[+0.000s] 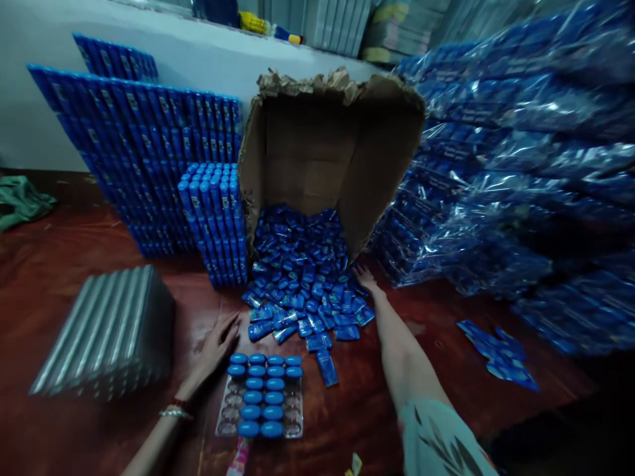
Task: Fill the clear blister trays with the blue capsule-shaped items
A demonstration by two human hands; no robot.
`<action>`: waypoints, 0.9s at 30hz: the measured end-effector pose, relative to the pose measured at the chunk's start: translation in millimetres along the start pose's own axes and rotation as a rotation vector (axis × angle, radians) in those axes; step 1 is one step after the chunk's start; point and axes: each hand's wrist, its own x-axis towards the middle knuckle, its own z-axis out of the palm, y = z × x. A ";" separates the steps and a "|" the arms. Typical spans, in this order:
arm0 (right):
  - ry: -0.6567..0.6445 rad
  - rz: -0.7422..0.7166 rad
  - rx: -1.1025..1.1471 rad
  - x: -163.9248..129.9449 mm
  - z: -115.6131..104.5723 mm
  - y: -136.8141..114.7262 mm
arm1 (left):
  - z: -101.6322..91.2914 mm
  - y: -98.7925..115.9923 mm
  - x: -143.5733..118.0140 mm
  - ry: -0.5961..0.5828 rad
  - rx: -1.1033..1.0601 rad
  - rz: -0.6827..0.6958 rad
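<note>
My left hand (221,342) is low over the red surface, its fingers stretched out and apart, holding nothing. It lies between a stack of clear plastic trays (106,327) and a heap of small blue containers (305,301). My right hand (366,277) reaches to the right side of the heap, by the box's lower edge, fingers extended. The heap spills from a cardboard box (311,149) lying on its side with its mouth toward me. In front is a clear tray (233,400) partly filled with blue containers (264,397) standing with their tops up; its outer columns have bare hollows.
Tall stacks of blue containers (149,145) and a shorter one (213,221) stand left of the box. Plastic-wrapped blue packs (496,152) pile up at right. Flat blue packets (499,354) lie front right. Green cloth (22,200) is far left.
</note>
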 end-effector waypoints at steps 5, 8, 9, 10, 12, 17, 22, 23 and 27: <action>-0.035 0.099 0.036 -28.3 21.0 0.5 | 4.9 6.8 -1.2 0.076 0.005 0.028; -0.054 0.099 0.039 -65.2 34.5 -0.1 | 9.2 13.7 9.4 0.087 0.018 0.052; -0.054 0.098 0.039 -78.9 38.6 -1.0 | 10.2 15.6 14.1 0.077 0.012 0.054; -0.051 0.096 0.038 -92.1 42.1 -2.0 | 10.8 17.1 19.1 0.058 0.015 0.054; -0.037 0.095 0.034 -112.9 45.5 -3.5 | 11.3 20.0 29.5 0.019 0.080 0.057; 0.074 0.118 -0.012 -98.1 24.8 -1.5 | 12.2 33.2 55.3 -0.113 0.367 0.158; 0.029 0.083 -0.078 -27.1 0.5 -7.7 | 16.0 53.9 73.4 -0.359 0.258 0.301; 0.001 0.072 -0.093 -17.5 0.0 -11.4 | 15.7 55.7 75.0 -0.367 0.234 0.295; -0.057 0.046 -0.161 -9.5 7.1 -24.7 | 8.6 52.0 69.9 -0.310 0.161 0.226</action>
